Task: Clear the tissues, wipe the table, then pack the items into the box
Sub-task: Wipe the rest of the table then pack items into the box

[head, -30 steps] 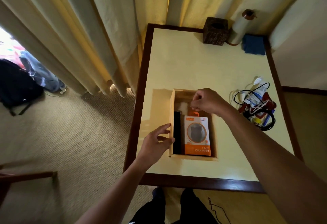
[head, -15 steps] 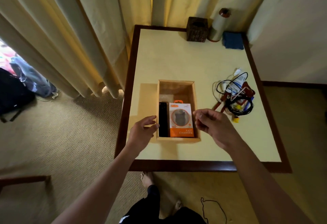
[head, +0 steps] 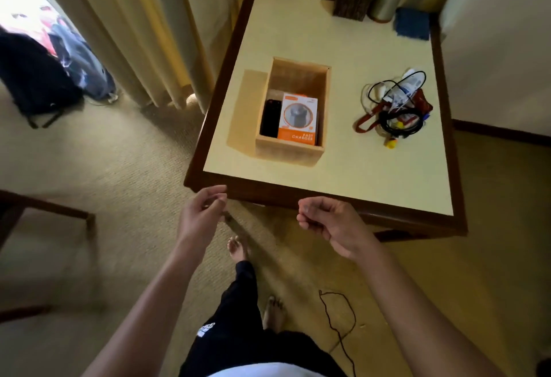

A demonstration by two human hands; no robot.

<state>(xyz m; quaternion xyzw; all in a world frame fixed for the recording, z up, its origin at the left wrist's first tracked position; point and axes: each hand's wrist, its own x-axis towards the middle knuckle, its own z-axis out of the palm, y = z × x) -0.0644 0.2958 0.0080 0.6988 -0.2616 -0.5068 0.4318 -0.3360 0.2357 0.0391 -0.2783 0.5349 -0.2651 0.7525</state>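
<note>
Wooden table edge [head: 328, 197], left hand [head: 199, 218] loosely curled nearby, right hand [head: 331, 224] curled alongside

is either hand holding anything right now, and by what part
Nothing is held. The left hand and right hand are both loosely curled and empty, short of the table edge.

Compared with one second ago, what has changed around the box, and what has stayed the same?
Both hands drew back toward the person: the left hand came off the box, the right hand left the charger pack, and both now hover empty before the table. The box, charger pack, black device and cable pile stayed put.
</note>
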